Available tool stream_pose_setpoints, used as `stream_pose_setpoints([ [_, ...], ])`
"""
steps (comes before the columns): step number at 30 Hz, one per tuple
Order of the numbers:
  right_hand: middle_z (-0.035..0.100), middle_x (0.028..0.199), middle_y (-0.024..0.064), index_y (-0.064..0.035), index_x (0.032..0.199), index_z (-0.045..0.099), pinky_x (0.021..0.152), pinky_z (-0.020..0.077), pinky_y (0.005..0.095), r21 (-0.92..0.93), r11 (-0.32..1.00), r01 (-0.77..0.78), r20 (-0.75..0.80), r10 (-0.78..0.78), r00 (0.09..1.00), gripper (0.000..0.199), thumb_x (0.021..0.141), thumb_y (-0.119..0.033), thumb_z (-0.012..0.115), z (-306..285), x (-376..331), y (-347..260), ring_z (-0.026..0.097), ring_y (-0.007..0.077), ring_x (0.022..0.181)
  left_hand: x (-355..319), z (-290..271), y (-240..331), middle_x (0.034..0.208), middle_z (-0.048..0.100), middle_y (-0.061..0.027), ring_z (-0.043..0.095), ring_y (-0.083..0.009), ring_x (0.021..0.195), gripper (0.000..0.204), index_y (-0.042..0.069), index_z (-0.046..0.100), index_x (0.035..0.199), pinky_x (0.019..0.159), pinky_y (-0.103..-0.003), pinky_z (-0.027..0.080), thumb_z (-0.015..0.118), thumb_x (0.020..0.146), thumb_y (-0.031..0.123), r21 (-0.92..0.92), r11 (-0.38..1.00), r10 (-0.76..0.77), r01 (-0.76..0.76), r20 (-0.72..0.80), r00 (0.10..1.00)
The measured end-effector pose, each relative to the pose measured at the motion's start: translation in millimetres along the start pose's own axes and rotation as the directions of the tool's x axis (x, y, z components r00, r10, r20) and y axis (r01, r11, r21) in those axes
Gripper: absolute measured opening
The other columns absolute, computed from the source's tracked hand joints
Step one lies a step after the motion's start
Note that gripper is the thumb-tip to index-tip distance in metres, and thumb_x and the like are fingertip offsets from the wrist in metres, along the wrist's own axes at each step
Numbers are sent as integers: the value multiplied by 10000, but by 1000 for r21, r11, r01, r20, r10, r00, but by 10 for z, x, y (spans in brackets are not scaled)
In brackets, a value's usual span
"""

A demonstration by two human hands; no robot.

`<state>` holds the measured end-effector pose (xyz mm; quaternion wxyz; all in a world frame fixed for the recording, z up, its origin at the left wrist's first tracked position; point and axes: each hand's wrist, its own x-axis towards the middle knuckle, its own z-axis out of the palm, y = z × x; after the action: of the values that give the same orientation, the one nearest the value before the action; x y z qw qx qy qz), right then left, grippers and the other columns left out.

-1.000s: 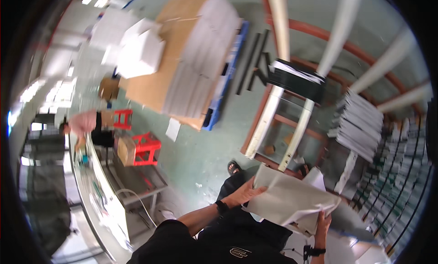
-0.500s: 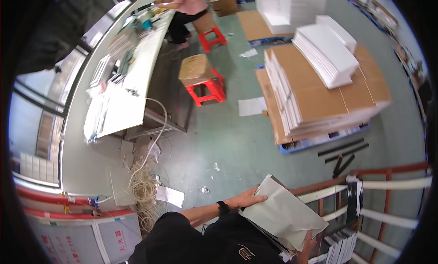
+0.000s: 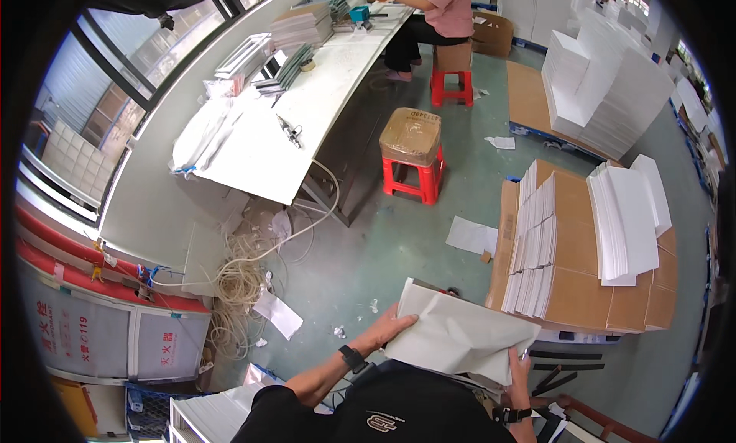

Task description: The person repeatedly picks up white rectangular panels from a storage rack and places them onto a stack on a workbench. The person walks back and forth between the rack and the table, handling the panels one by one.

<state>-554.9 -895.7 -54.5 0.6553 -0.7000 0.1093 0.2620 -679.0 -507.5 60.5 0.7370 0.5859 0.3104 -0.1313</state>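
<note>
Both hands carry a stack of flat sheets (image 3: 460, 329) in front of my body, with a creased, pale grey-white sheet on top. My left hand (image 3: 389, 327) grips the left end, its thumb lying over the upper face. At the right end, my right hand (image 3: 518, 375) holds the near corner, thumb up along the edge. The fingers of both hands are mostly hidden beneath the stack, and so are its lower layers.
Ahead on the left stands a long white worktable (image 3: 253, 163) with frames and a tool. A cardboard-topped red stool (image 3: 414, 167) is beyond me. Stacked cardboard and white boards (image 3: 583, 251) stand right. Coiled hose (image 3: 238, 290) lies left. A person (image 3: 446, 10) sits at the table's far end.
My view has swung left, so the table, stool and board stack appear farther right. The held stack has turned to lie more crosswise before me. Both hands keep their hold.
</note>
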Motion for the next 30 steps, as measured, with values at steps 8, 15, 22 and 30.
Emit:
stream_pose_setpoints([
  [8,636,1234,144,63,1350,498,882,538,339,6,996,-87,258,82,963,572,952,-281,722,1102,1451,-1440,643,206,1061,877,-579,442,1287,601,-169,626,-229,1119,725,-37,390,1443,976,-355,519,680,907,355,-268,964,-71,1,-253,965],
  [15,650,1217,155,82,1356,489,870,534,326,-212,977,6,336,67,940,672,928,-372,739,2114,2665,-2112,654,212,1033,1612,-1354,958,1313,589,-167,601,-224,1149,690,-33,387,1466,996,-373,496,613,919,321,-264,953,56,-151,-335,940],
  [22,667,1139,123,63,1305,539,797,540,312,-224,974,-32,314,103,944,624,933,-400,729,3097,3492,-2616,659,187,964,2380,-2322,1786,1273,604,-167,619,-211,1108,657,-62,435,1410,957,-342,510,614,950,372,-325,929,76,-177,-300,951],
  [30,669,1120,104,45,1293,544,773,547,312,-182,983,-36,365,101,925,565,969,-395,687,4135,4217,-3317,661,172,925,3059,-3096,2634,1210,645,-174,648,-194,1037,674,-76,481,1370,909,-330,528,625,977,453,-226,956,95,-187,-363,927],
])
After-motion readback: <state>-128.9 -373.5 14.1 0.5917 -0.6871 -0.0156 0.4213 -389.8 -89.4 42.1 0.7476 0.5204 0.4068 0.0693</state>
